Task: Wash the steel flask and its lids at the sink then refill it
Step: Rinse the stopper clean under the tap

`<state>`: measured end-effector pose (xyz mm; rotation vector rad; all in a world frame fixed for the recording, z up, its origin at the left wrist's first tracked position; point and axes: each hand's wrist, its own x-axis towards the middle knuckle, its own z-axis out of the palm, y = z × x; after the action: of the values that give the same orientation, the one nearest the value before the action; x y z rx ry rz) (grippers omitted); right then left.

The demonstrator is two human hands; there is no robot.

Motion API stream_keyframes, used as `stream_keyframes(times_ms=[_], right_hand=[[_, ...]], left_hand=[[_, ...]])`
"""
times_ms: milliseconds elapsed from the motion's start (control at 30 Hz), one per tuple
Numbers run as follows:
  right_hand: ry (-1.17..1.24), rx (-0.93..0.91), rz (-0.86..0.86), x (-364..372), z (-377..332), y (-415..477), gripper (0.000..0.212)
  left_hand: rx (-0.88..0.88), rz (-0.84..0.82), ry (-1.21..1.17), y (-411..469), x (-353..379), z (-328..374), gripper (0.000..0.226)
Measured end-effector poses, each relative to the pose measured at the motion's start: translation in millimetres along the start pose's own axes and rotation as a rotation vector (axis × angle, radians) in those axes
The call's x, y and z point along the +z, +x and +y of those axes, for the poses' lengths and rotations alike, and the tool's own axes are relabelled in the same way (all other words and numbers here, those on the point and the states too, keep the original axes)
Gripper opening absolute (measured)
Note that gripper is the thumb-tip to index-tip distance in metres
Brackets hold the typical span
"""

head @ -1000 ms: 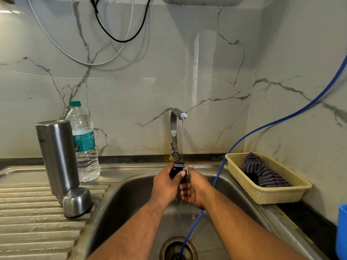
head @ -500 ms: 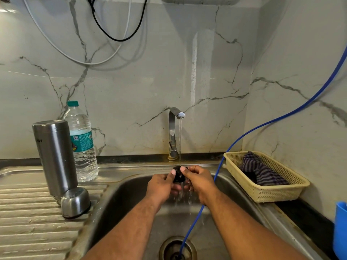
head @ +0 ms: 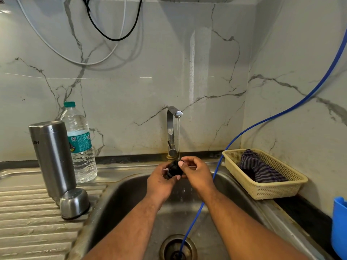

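We hold the small black lid (head: 174, 168) tight in both our left hand (head: 161, 182) and right hand (head: 197, 173), under the tap (head: 173, 128) water, over the sink (head: 120, 199). The steel flask (head: 53, 158) stands on the drainboard (head: 28, 222).

Head camera looks forward-down, close over the sink (head: 120, 199).

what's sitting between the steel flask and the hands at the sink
In the head view, the steel cup lid lies on the ribbed drainboard between flask and hands.
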<state>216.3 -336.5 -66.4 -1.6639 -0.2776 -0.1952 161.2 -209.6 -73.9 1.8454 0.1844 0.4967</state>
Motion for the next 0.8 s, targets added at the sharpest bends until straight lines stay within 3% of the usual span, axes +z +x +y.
stream_keyframes(times_ms=[133,333,567,800], right_hand=[[-0.005,0.035,-0.058,6.6,-1.7,-5.2,0.047],[-0.09,0.001,-0.149,9.0,-7.3,-8.0,0.061],[-0.115,-0.007,-0.076,6.8,-4.4,-6.7,0.05],[-0.057,-0.003,-0.043,3.4,-4.5,-7.9,0.047]], left_hand=[[-0.043,0.043,-0.027,-0.5,-0.5,0.2,0.044],[-0.064,-0.003,-0.036,1.2,-0.7,-6.6,0.051],[0.052,-0.062,-0.017,0.8,2.8,-3.1,0.039],[0.109,-0.07,0.012,1.4,2.5,-2.2,0.043]])
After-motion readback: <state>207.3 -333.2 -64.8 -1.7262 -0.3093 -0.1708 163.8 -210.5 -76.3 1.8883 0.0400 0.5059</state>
